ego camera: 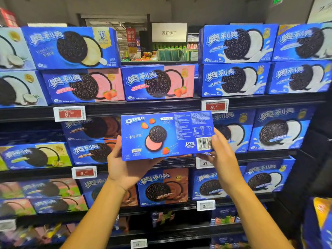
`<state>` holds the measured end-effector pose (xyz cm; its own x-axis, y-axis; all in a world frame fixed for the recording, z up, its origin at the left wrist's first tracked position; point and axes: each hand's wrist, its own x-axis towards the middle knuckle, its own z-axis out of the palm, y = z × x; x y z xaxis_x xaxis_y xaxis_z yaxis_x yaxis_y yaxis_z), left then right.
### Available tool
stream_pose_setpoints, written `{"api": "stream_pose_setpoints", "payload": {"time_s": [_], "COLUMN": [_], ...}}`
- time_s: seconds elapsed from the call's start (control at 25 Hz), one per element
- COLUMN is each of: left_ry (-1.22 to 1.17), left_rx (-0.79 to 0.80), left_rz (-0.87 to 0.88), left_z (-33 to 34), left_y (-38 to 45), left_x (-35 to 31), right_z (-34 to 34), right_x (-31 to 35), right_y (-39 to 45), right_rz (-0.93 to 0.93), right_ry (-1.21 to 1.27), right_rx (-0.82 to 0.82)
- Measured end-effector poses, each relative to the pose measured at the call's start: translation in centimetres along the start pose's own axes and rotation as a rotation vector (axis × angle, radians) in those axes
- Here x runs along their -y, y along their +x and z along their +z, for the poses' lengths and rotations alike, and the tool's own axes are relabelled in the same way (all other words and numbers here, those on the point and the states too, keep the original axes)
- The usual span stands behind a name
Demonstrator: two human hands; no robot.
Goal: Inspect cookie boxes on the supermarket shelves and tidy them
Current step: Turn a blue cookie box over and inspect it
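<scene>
A blue strawberry cookie box (167,135) is held up in front of the shelves, its back with the barcode and print facing me. My left hand (125,166) grips its lower left corner from below. My right hand (219,153) grips its lower right end, thumb beside the barcode. On the top shelf, two matching strawberry boxes (158,82) stand side by side, with an open gap (158,51) above the right one.
Black shelves (161,106) hold rows of blue cookie boxes: cream-flavour boxes (235,44) at upper right, chocolate ones (163,187) below the held box, green ones (36,157) at left. Price tags (69,113) hang on the shelf edges.
</scene>
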<state>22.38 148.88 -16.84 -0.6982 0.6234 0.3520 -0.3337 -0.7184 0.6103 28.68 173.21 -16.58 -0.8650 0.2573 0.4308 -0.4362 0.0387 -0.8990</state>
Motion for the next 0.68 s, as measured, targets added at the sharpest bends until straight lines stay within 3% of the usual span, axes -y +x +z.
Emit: {"api": "stream_pose_setpoints", "payload": {"time_s": [0.12, 0.68], "left_ry": [-0.100, -0.045], "left_rx": [0.043, -0.001], "left_rz": [-0.032, -0.029], "left_z": [-0.8, -2.0], "left_y": [-0.1, 0.3], "left_x": [0.2, -0.4], "right_z": [0.0, 0.5], "right_x": [-0.1, -0.4], "right_y": [-0.6, -0.6], "right_rz": [-0.053, -0.080], "right_ry": [0.008, 0.092], "right_rx": [0.024, -0.006]}}
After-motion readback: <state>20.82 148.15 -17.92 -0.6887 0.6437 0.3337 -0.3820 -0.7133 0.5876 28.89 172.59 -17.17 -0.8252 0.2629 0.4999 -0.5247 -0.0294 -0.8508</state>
